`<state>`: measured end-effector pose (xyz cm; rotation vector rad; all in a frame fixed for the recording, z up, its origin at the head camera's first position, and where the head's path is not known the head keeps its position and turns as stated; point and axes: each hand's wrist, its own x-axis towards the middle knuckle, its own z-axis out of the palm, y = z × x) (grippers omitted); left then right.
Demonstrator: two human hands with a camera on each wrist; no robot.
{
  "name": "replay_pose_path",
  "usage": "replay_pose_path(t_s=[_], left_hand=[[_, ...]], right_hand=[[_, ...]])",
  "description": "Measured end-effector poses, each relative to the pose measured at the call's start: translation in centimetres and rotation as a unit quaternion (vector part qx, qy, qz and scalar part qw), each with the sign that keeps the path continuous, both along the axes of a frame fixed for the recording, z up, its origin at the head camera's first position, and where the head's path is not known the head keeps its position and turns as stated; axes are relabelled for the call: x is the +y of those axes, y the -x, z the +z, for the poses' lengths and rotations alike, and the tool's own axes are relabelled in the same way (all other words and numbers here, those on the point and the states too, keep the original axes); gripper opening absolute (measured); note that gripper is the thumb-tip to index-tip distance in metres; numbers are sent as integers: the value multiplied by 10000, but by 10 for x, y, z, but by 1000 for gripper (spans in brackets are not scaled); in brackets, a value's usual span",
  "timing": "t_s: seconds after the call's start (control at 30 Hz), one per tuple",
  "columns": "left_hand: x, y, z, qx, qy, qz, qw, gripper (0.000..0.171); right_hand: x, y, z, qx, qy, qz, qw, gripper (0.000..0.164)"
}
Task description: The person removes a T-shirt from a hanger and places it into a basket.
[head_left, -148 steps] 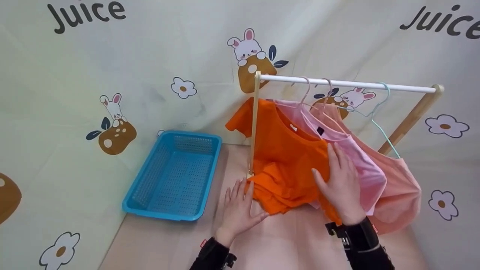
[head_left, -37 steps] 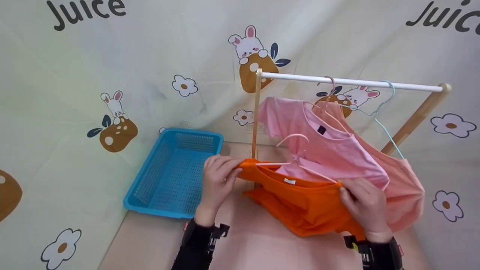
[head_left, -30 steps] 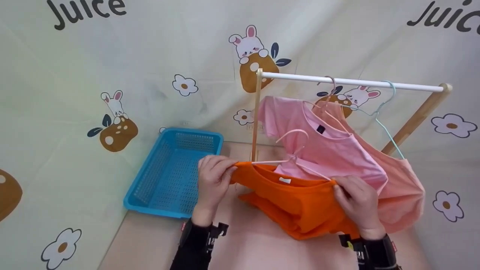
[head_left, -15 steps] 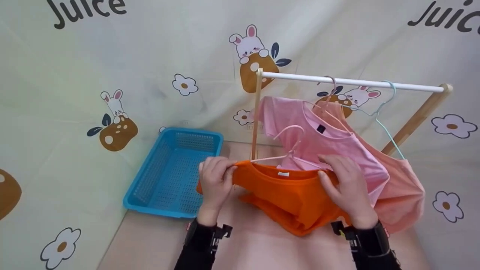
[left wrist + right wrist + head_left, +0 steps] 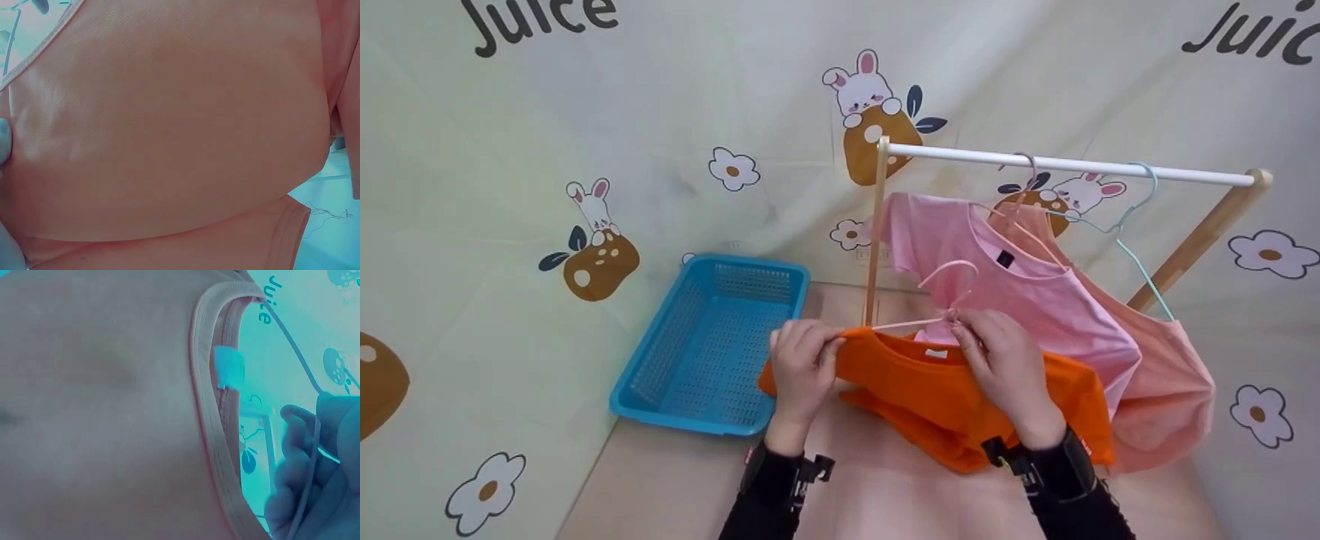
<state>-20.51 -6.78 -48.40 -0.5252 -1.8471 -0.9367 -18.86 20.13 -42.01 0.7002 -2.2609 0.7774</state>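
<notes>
I see orange shirt (image 5: pixel 915 382) at five o'clock from middle. Left hand (image 5: pixel 804 371) pinches its shoulder; right hand (image 5: pixel 1006 365) pinches pink hanger (image 5: pixel 911 324) below hook. Best go slow, hanger level, so shoulders don't slip.

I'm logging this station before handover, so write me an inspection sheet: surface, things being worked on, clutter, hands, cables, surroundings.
Surface: pale pink tabletop, a blue perforated basket standing on it.
Job's things: orange T-shirt, with a pink hanger partly in its neckline; the hanger's hook is off the white rail.
Clutter: nothing seen.
Grips: left hand pinches the orange shirt at one shoulder; right hand holds the hanger just below its hook.
Cables: nothing seen.
Surroundings: clothes rack bearing a light pink T-shirt and a salmon garment; backdrop printed with rabbits and flowers.
</notes>
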Motion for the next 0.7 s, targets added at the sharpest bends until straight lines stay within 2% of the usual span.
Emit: replay_pose_path(t_s=[0.13,0.3,0.47,0.7], left_hand=[[-1,0,-2,-45,-217,-281,9994,19],[-4,-1,-4,-297,-790,-629,9944,5],[-6,-3,-3,-573,-1268,-644,9882,16],[-9,-3,-3,-779,-1393,-454,9861,16]], right_hand=[[1,2,0,54,195,-113,9997,13],[11,2,-1,13,357,-43,9994,12],[21,0,-5,-87,552,-16,9984,14],[29,-2,-11,-372,713,21,9968,12]])
